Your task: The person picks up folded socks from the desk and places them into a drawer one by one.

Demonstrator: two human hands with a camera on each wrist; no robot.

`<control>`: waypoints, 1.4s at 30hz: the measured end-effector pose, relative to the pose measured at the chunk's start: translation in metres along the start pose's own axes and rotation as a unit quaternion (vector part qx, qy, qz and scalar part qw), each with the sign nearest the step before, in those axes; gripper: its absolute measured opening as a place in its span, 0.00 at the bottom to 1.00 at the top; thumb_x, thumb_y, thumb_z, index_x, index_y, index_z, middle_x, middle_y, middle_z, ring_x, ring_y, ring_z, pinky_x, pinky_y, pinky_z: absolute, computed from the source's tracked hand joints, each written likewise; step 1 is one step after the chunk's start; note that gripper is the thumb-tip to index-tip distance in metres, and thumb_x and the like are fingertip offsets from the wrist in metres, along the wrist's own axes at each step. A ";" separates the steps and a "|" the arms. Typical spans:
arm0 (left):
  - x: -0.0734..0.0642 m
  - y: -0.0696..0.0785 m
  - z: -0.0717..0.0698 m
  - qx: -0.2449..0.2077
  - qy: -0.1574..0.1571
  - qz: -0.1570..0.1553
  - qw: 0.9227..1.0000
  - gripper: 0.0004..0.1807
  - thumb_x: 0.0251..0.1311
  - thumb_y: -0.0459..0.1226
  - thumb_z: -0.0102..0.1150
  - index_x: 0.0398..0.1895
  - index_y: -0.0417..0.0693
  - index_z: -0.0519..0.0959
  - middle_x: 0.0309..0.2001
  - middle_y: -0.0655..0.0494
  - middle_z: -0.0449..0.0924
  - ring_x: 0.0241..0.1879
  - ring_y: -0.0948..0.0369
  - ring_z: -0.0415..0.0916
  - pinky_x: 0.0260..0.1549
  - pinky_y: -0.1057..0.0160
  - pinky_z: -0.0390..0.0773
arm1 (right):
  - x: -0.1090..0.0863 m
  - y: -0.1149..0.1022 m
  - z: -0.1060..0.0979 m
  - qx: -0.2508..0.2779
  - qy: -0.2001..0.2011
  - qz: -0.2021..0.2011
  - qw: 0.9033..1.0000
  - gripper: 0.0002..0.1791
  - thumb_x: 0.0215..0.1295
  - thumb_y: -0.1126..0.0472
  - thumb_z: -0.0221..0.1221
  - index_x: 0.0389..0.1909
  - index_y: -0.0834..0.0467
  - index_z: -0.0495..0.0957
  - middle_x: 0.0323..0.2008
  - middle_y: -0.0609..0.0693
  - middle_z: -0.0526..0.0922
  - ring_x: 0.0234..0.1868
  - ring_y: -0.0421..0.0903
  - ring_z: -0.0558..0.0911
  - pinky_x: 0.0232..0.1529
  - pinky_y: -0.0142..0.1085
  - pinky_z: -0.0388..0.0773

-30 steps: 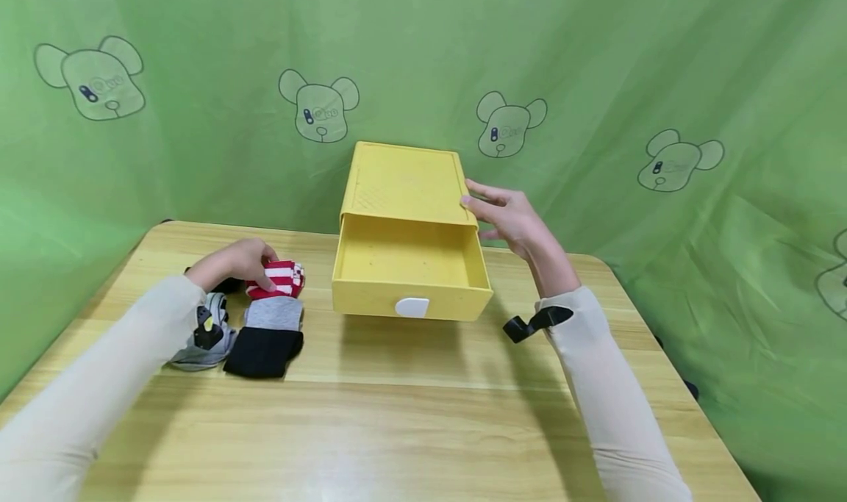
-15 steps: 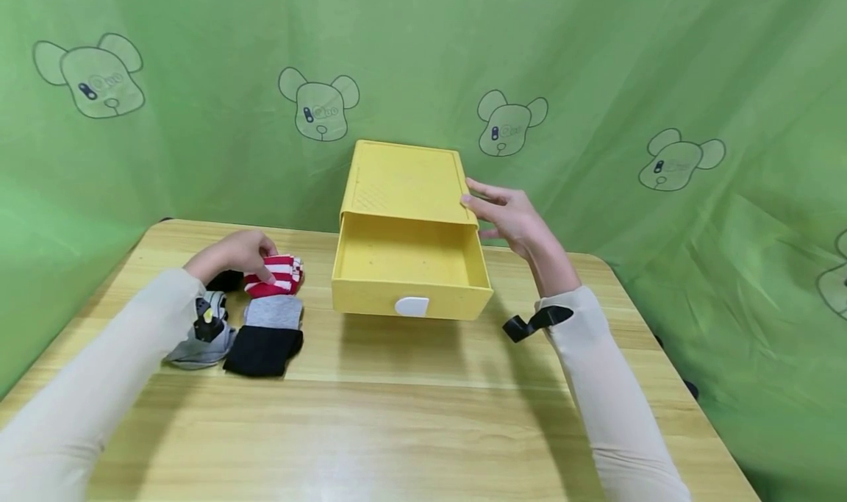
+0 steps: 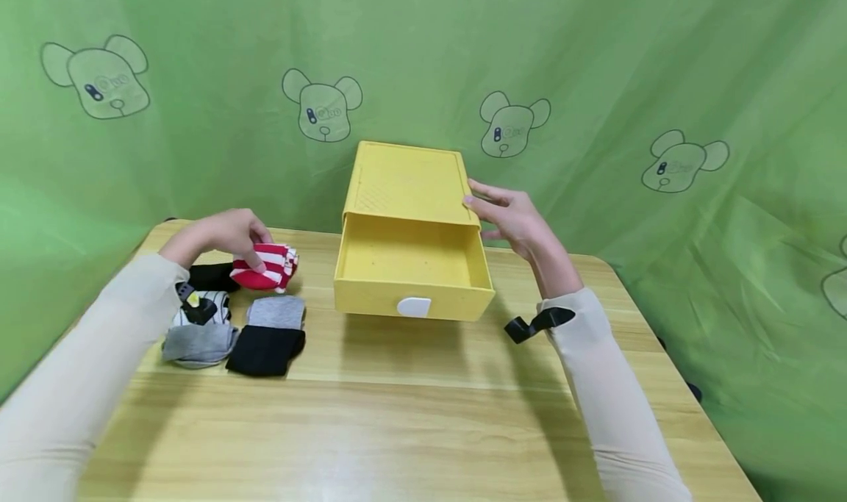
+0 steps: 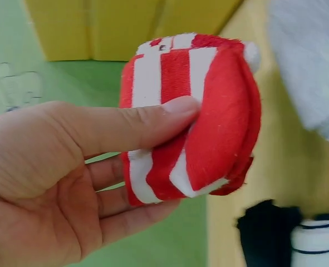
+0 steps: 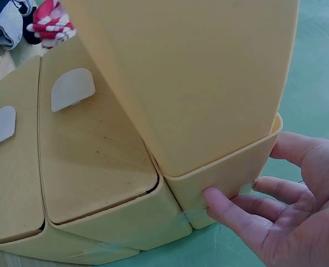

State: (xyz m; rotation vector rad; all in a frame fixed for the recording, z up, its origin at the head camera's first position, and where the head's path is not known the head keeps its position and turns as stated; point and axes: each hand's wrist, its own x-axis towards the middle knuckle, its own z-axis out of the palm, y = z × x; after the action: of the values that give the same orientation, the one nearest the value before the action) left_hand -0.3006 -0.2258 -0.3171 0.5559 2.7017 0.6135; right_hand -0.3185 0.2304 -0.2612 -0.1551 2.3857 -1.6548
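Touching the yellow casing with the fingertips of the right hand, just below the lower right of the jutting drawer. Holding the uppermost and lowermost digits apart there. Displaying, left of the jutting drawer, a nearer closed drawer with a pale handle and, further left, a farther closed drawer with a similar handle. Showing, beyond the jutting drawer's upper left, a red-and-white bundle near grey cloth. Showing green fabric right of the jutting drawer.
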 end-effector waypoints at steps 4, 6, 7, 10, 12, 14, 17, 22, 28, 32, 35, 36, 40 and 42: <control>-0.011 0.019 -0.017 0.007 -0.003 0.008 1.000 0.20 0.48 0.33 0.77 0.45 0.35 0.85 0.42 0.43 0.88 0.43 0.52 0.82 0.46 0.54 0.81 | 0.000 0.000 0.000 0.001 0.000 0.000 1.000 0.36 0.72 0.49 0.62 0.78 0.45 0.62 0.80 0.52 0.57 0.73 0.56 0.70 0.62 0.53 0.80; -0.015 0.027 -0.024 0.009 -0.004 0.011 1.000 0.19 0.49 0.34 0.77 0.45 0.36 0.85 0.43 0.44 0.88 0.44 0.52 0.82 0.47 0.52 0.81 | 0.000 0.000 0.000 0.001 0.000 0.000 1.000 0.36 0.72 0.48 0.62 0.78 0.45 0.61 0.80 0.52 0.56 0.74 0.56 0.70 0.62 0.53 0.79; -0.017 0.032 -0.028 0.009 -0.005 0.014 1.000 0.18 0.49 0.33 0.77 0.45 0.37 0.85 0.43 0.45 0.88 0.45 0.52 0.82 0.48 0.51 0.81 | 0.000 0.000 0.000 0.001 0.000 0.000 1.000 0.36 0.72 0.48 0.62 0.78 0.45 0.61 0.80 0.52 0.57 0.73 0.56 0.70 0.62 0.53 0.79; -0.023 0.045 -0.039 0.012 -0.005 0.025 1.000 0.17 0.50 0.33 0.77 0.45 0.39 0.86 0.43 0.47 0.88 0.44 0.54 0.83 0.48 0.51 0.81 | 0.001 0.001 0.000 0.001 0.000 -0.001 1.000 0.37 0.72 0.48 0.62 0.78 0.45 0.61 0.80 0.52 0.57 0.74 0.56 0.70 0.63 0.53 0.79; -0.027 0.054 -0.048 0.014 -0.005 0.036 0.999 0.17 0.50 0.34 0.77 0.45 0.40 0.86 0.42 0.48 0.89 0.44 0.54 0.83 0.48 0.50 0.82 | 0.001 0.000 0.000 0.001 -0.001 -0.003 1.000 0.37 0.72 0.48 0.62 0.78 0.45 0.61 0.81 0.53 0.56 0.74 0.57 0.69 0.64 0.54 0.78; -0.032 0.066 -0.057 0.018 0.002 0.041 0.999 0.17 0.51 0.35 0.76 0.45 0.42 0.86 0.42 0.49 0.89 0.43 0.55 0.84 0.49 0.51 0.82 | 0.001 0.000 0.000 0.004 0.000 -0.004 1.000 0.37 0.71 0.48 0.62 0.78 0.45 0.61 0.80 0.53 0.56 0.74 0.57 0.69 0.64 0.55 0.77; -0.038 0.085 -0.069 0.022 0.019 0.050 0.998 0.17 0.53 0.35 0.76 0.46 0.43 0.86 0.43 0.50 0.89 0.44 0.56 0.84 0.50 0.51 0.82 | 0.000 0.000 0.000 0.003 -0.002 -0.007 1.000 0.37 0.72 0.48 0.62 0.78 0.46 0.61 0.80 0.53 0.56 0.74 0.57 0.69 0.64 0.55 0.77; -0.041 0.121 -0.082 0.022 0.052 0.073 0.996 0.19 0.55 0.39 0.76 0.50 0.45 0.86 0.45 0.50 0.89 0.44 0.57 0.84 0.50 0.54 0.81 | 0.000 0.000 -0.001 0.001 -0.001 -0.007 1.000 0.36 0.72 0.48 0.62 0.78 0.46 0.61 0.80 0.54 0.57 0.74 0.57 0.68 0.64 0.55 0.78; -0.027 0.163 -0.081 0.011 0.058 0.130 0.990 0.15 0.59 0.39 0.73 0.49 0.45 0.86 0.44 0.52 0.89 0.43 0.59 0.85 0.48 0.60 0.80 | 0.000 -0.001 -0.002 0.001 -0.001 -0.005 1.000 0.36 0.72 0.49 0.62 0.78 0.45 0.61 0.80 0.54 0.57 0.75 0.58 0.68 0.64 0.56 0.77; -0.010 0.186 -0.072 0.016 0.043 0.156 0.987 0.13 0.61 0.37 0.71 0.48 0.43 0.86 0.45 0.50 0.89 0.46 0.57 0.85 0.51 0.58 0.81 | -0.001 -0.002 0.000 0.002 -0.001 -0.002 1.000 0.37 0.71 0.48 0.62 0.78 0.45 0.61 0.80 0.54 0.57 0.74 0.57 0.69 0.63 0.55 0.78; 0.001 0.201 -0.063 0.019 0.031 0.157 0.987 0.14 0.61 0.37 0.70 0.49 0.42 0.86 0.48 0.48 0.89 0.49 0.55 0.85 0.55 0.55 0.81 | -0.001 -0.004 0.001 0.001 0.003 0.001 1.000 0.36 0.71 0.49 0.63 0.77 0.45 0.62 0.80 0.54 0.57 0.74 0.57 0.69 0.63 0.55 0.79; 0.004 0.206 -0.059 0.020 0.027 0.156 0.987 0.14 0.61 0.37 0.70 0.49 0.42 0.86 0.48 0.48 0.89 0.49 0.55 0.85 0.55 0.55 0.81 | -0.002 -0.004 0.001 -0.001 0.004 0.003 1.000 0.36 0.71 0.49 0.63 0.77 0.45 0.62 0.80 0.54 0.57 0.74 0.57 0.70 0.63 0.55 0.79; 0.012 0.222 -0.047 0.023 0.023 0.153 0.988 0.14 0.62 0.37 0.68 0.49 0.42 0.86 0.47 0.47 0.89 0.47 0.55 0.83 0.54 0.56 0.80 | -0.003 -0.006 0.002 -0.006 0.003 0.008 1.000 0.37 0.71 0.48 0.63 0.77 0.44 0.62 0.80 0.53 0.56 0.74 0.58 0.69 0.63 0.55 0.78; 0.014 0.228 -0.042 0.028 0.020 0.155 0.987 0.13 0.63 0.36 0.67 0.49 0.42 0.86 0.46 0.47 0.89 0.46 0.54 0.82 0.52 0.57 0.80 | -0.003 -0.007 0.002 -0.008 0.001 0.009 1.000 0.37 0.71 0.48 0.63 0.77 0.44 0.62 0.81 0.53 0.56 0.74 0.58 0.69 0.64 0.56 0.78</control>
State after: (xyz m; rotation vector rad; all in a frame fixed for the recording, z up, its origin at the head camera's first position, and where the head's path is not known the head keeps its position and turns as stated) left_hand -0.2609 -0.0440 -0.1779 1.0019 2.6962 0.6331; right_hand -0.3148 0.2264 -0.2551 -0.1351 2.3954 -1.6298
